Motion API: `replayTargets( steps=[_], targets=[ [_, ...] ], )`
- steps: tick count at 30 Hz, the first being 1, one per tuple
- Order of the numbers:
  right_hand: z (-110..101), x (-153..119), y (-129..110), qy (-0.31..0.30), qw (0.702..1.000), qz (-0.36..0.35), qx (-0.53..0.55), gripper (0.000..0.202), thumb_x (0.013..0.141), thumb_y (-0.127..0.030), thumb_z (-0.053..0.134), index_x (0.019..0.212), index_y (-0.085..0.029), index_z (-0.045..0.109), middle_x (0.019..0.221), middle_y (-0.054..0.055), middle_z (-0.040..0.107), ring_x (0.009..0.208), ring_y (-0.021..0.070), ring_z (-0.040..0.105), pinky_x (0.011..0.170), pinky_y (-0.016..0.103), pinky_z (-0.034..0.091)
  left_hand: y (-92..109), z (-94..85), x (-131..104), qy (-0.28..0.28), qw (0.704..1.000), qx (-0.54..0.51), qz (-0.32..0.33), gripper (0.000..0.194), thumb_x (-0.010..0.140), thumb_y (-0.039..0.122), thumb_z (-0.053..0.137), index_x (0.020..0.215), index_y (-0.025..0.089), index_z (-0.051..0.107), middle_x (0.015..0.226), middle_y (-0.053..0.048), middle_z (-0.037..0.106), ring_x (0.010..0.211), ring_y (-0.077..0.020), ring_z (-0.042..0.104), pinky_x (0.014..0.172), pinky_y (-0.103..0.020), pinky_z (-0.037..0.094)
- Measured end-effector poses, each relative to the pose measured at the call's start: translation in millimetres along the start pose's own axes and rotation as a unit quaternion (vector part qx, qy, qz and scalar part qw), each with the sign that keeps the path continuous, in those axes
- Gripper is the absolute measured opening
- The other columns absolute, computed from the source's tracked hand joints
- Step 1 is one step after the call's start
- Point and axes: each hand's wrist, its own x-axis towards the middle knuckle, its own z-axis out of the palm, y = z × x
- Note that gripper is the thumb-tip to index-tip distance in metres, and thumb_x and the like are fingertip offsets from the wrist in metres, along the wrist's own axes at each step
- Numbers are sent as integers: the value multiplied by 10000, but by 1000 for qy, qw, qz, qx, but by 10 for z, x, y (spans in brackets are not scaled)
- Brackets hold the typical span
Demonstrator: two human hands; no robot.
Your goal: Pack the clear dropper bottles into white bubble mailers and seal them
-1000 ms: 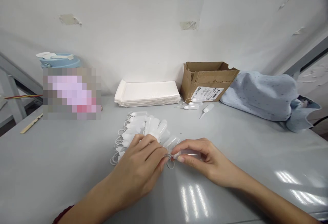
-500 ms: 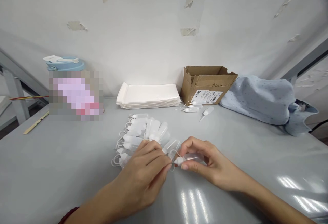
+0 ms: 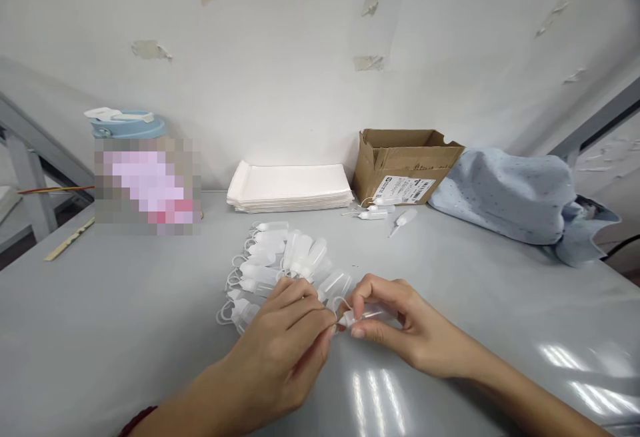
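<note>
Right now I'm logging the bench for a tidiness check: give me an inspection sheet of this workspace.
Surface: grey table, glossy, light glare near right.
Job's things: small translucent bottle in right hand; left hand pinches at its cap end; bottle pile just behind the hands.
Clutter: white sheet stack, open cardboard box, loose bottles before it, blue cloth, blue-lidded container.
Grip: both hands closed on the bottle.
Cables: thin red-yellow wire far left.
Surroundings: white wall with tape scraps.
</note>
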Motion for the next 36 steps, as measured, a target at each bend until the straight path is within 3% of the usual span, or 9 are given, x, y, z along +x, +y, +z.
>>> replayTargets(
  steps=[3,6,10,13,14,16,20,29,36],
  targets=[
    [4,7,12,-10,1000,-5,7,81,861,-275,604,850,-219,547,839,-11,607,794,141,561,704,267,431,-5,-19,15,-4,1000,26,6,170,882,27,459,891,153,574,736,-26,573,745,-168,449,700,-336,350],
    [-5,35,56,0,1000,-20,20,253,853,-316,615,1059,-238,489,969,27,626,858,162,579,684,267,457,-30,-118,44,16,997,67,16,143,869,42,489,839,153,573,675,-8,532,688,-153,426,667,-320,334],
    [-136,126,235,116,988,-69,-76,492,917,-340,499,1336,-258,255,1151,92,586,832,159,579,720,310,488,-123,-335,91,104,977,187,18,155,842,63,520,718,153,541,566,27,417,588,-132,365,591,-294,284],
    [-355,212,458,231,933,-70,-267,496,921,-340,472,1354,-241,250,1193,118,570,936,201,585,717,324,513,-226,-436,96,137,943,301,16,209,831,94,521,636,164,498,533,35,367,557,-133,346,563,-294,249],
    [-443,235,540,253,898,-57,-354,468,924,-331,451,1347,-234,276,1196,119,575,965,216,586,731,338,520,-258,-447,89,129,937,325,4,222,835,109,512,623,167,484,531,34,371,551,-134,346,560,-294,245],
    [-621,267,702,273,873,-45,-402,420,898,-260,441,1307,-210,362,1227,143,557,1072,277,546,871,445,476,-307,-443,66,82,937,338,-37,269,860,155,480,595,176,439,526,36,382,531,-128,340,563,-291,255],
    [-900,276,983,275,842,-10,-463,513,789,-114,420,1301,-115,411,1267,207,525,1146,348,499,930,530,425,-330,-437,28,-1,953,276,-126,411,917,275,413,543,182,271,479,63,325,465,-94,255,572,-269,290],
    [-1094,242,1202,240,808,35,-537,554,670,26,382,1172,-119,564,1185,156,602,1080,302,551,905,450,459,-287,-505,46,99,940,272,-183,410,879,261,415,574,186,150,500,54,189,483,-98,198,481,-258,204],
    [-1137,248,1162,233,813,86,-526,506,652,40,411,1092,-101,617,1081,165,640,969,281,607,831,385,485,-199,-506,60,143,952,181,-201,405,876,258,449,485,174,389,452,59,304,436,-78,269,445,-239,238]
  ],
)
